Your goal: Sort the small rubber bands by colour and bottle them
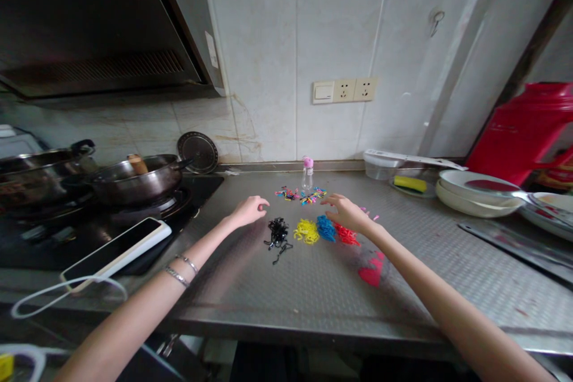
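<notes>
My left hand [249,211] hovers over the steel counter, left of a pile of small black band-like pieces [278,230]. Its fingers are loosely bent, with nothing visible in them. Above the blue pile [326,228] and red pile [347,234] is my right hand [344,212], fingers apart and holding nothing I can see. Between the hands lies a yellow pile [307,231]. Two mixed-colour heaps, one on the left [287,193] and one on the right [313,196], lie farther back before a small clear bottle with a pink cap [308,173]. My right wrist partly hides some pink pieces [375,216].
On the left, a phone-like device [117,250] with a white cable lies by the stove, which holds two pans. A plastic box [380,164], a yellow sponge [409,184], stacked dishes [478,191], a knife [514,250] and a red thermos [521,131] stand right.
</notes>
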A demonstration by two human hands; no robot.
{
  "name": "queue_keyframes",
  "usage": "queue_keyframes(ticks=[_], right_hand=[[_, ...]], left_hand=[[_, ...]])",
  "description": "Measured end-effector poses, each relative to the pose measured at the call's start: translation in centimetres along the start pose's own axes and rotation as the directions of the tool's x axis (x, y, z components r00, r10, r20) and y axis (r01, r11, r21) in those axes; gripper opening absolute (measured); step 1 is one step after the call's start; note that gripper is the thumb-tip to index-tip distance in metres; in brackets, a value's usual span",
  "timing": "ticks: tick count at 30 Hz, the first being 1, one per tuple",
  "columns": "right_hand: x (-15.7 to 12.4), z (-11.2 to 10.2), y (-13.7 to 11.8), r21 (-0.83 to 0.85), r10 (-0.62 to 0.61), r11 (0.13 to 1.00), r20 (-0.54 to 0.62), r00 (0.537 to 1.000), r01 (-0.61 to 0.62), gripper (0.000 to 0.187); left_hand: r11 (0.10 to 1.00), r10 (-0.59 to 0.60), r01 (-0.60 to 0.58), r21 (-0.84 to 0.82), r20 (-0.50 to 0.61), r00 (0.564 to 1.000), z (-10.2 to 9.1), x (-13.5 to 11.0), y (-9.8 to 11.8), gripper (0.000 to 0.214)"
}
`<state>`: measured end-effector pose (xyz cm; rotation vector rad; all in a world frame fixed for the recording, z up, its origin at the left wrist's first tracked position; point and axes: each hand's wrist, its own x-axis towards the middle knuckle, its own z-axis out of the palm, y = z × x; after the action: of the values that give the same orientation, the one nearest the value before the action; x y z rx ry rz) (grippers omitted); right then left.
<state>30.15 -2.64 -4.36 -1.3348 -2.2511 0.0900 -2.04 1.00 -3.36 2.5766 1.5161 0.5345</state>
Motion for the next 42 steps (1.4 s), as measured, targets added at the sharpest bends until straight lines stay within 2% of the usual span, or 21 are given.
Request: queue_keyframes(ticks=[2, 5, 9, 11, 17, 23, 31, 35, 38, 42], right_hand=[[0.7, 0.4, 1.0, -0.019, 0.046, 0.999, -0.022, 0.999, -0.046, 0.037], [1.8, 0.9, 2.6, -0.052, 0.132, 0.99, -0.011, 0.991, -0.132, 0.037], [3.2, 1.3, 4.0, -0.109, 0.217, 0.971, 0.033, 0.976, -0.212, 0.039], [3.9, 1.5, 4.1, -0.135, 0.246, 0.962, 0.057, 0.968, -0.236, 0.038], [5.6, 2.4, 3.7, -0.228, 0.31, 0.933, 0.115, 0.944, -0.279, 0.031], [7.0, 3.0, 3.2, -0.319, 0.289, 0.92, 0.157, 0.944, -0.229, 0.025], [7.1, 2.8, 2.4, -0.387, 0.267, 0.901, 0.134, 0.954, -0.198, 0.025], [6.9, 2.9, 3.0, -0.295, 0.28, 0.922, 0.067, 0.958, -0.249, 0.026], [6.7, 3.0, 3.9, -0.14, 0.306, 0.943, 0.002, 0.952, -0.303, 0.028], [6.3, 2.6, 4.8, 0.086, 0.286, 0.956, -0.082, 0.955, -0.279, 0.03]], left_hand=[[0.974, -0.092, 0.068, -0.215, -0.101, 0.991, 1.2, 0.8, -1.4, 0.026], [0.849, -0.29, 0.133, -0.511, -0.24, 0.927, 2.6, 1.4, -3.1, 0.026], [0.715, -0.459, 0.181, -0.676, -0.258, 0.85, 3.5, 1.1, -4.2, 0.031], [0.704, -0.479, 0.19, -0.684, -0.261, 0.838, 3.6, 0.9, -4.3, 0.032], [0.766, -0.429, 0.161, -0.623, -0.308, 0.849, 3.7, 0.7, -4.3, 0.033], [0.76, -0.432, 0.176, -0.625, -0.284, 0.856, 3.8, 0.6, -4.4, 0.035], [0.751, -0.43, 0.166, -0.639, -0.282, 0.858, 3.9, 0.6, -4.6, 0.036], [0.753, -0.428, 0.166, -0.637, -0.282, 0.859, 3.8, 0.5, -4.5, 0.037], [0.754, -0.429, 0.173, -0.634, -0.275, 0.86, 3.7, 0.4, -4.3, 0.036], [0.758, -0.434, 0.176, -0.628, -0.284, 0.855, 3.7, 0.4, -4.1, 0.036]])
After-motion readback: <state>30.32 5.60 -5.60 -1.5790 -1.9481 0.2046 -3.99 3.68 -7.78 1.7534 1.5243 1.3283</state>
